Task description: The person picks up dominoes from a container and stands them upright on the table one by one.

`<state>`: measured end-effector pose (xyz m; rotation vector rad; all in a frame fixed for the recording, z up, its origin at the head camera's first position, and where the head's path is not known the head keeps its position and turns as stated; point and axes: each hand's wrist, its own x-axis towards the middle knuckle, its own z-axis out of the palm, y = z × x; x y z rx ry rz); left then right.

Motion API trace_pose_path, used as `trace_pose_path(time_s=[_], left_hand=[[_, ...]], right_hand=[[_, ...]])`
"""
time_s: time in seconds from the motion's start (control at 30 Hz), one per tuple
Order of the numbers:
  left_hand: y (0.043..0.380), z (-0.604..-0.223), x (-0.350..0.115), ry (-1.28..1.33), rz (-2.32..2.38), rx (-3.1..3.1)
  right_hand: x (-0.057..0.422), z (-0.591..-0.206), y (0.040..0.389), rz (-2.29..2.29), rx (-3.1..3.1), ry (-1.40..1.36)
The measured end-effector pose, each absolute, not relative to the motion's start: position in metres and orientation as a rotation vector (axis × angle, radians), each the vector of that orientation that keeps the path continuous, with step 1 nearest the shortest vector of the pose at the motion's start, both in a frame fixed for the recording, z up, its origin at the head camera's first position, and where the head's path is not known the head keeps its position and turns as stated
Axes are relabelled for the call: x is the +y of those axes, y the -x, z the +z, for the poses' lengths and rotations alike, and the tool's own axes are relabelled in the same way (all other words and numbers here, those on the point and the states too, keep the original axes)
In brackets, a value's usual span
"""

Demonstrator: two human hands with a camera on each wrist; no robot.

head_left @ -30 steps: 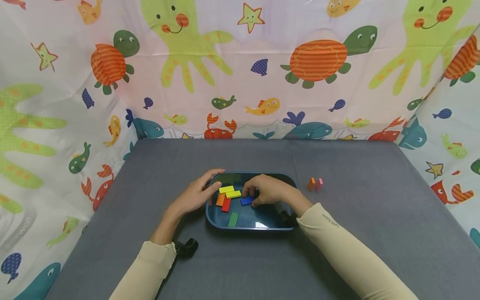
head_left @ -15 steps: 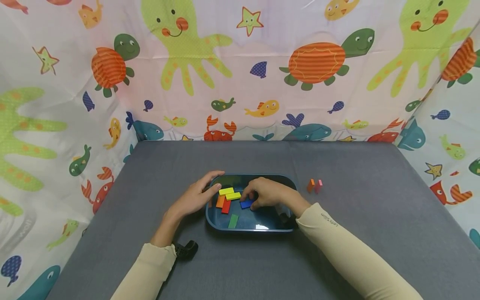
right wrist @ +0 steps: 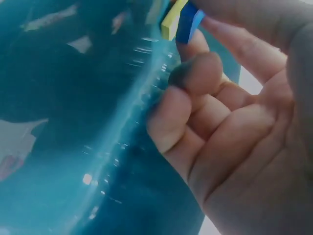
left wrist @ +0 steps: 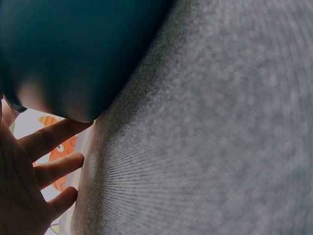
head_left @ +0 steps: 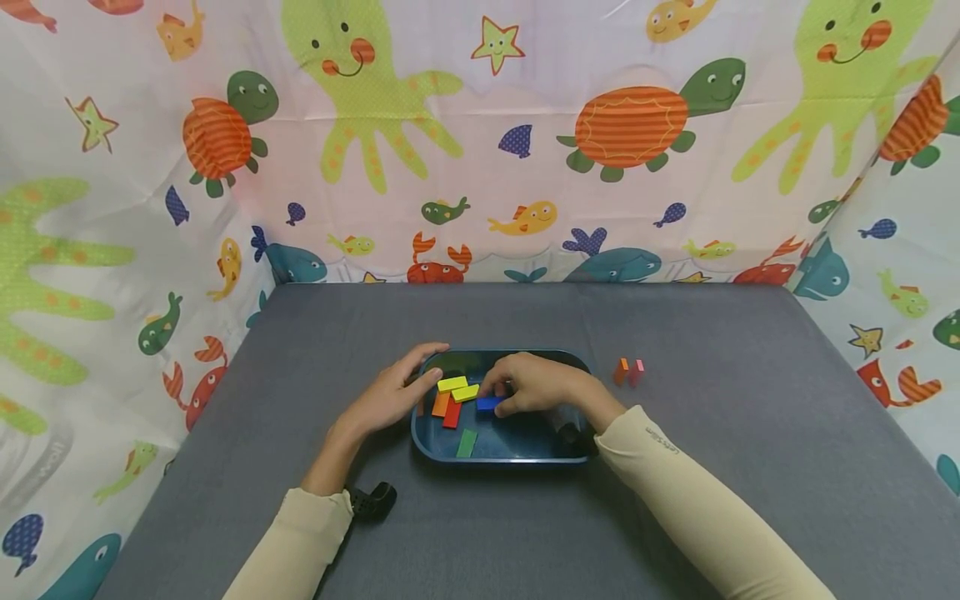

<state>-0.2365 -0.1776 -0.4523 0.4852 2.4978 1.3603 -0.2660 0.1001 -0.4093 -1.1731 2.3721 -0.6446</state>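
On the far left, well away from any fingers, the sea-animal curtain (head_left: 75,275) carried faint grey lettering, too unclear to read. A black strap (head_left: 375,500) sat at the left wrist, behind the fingers. The left hand (head_left: 386,396) had its fingers straight and spread, gripping nothing, with thumb and index finger touching the near end of a plain dark blue tray (head_left: 517,443). Just right of that thumb lay an orange block (head_left: 441,406), one yellow block (head_left: 452,384), a red block (head_left: 452,414) and a second yellow block (head_left: 466,393); a green block (head_left: 467,443) lay closer to the wearer. The right hand (head_left: 532,383) had its fingers curled, pinching a blue block (head_left: 488,404) inside the tray, beside the second yellow block. Well right of those fingers, outside the tray, stood an upright orange block (head_left: 621,372) and a pink block (head_left: 637,372). Behind the right fingers, dark lettering on the beige sleeve (head_left: 690,500) seemed to read "Let's Slim".
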Motion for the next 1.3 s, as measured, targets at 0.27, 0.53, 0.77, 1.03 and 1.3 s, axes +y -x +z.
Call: trace_pose_path(time_s=[0.27,0.53,0.77,1.03,1.3], left_hand=[[0.237,-0.454,-0.177,-0.507,1.361,2.511],[0.237,-0.454,-0.177,-0.531,1.363,2.517],[0.225,-0.434,-0.17,-0.513,1.371,2.499],[0.237,-0.456,-0.174,-0.515,1.362,2.512],[0.236,-0.456,-0.175,-0.53,1.367,2.517]], right_hand=[[0.115,-0.387,0.262,-0.837,2.358,1.07],[0.156,-0.36,0.255,-1.072,2.395,0.927],[0.2,-0.355,0.25,-1.238,2.449,0.826],[0.239,-0.355,0.244,-1.374,2.538,0.822],[0.275,-0.367,0.235,-1.535,2.669,0.621]])
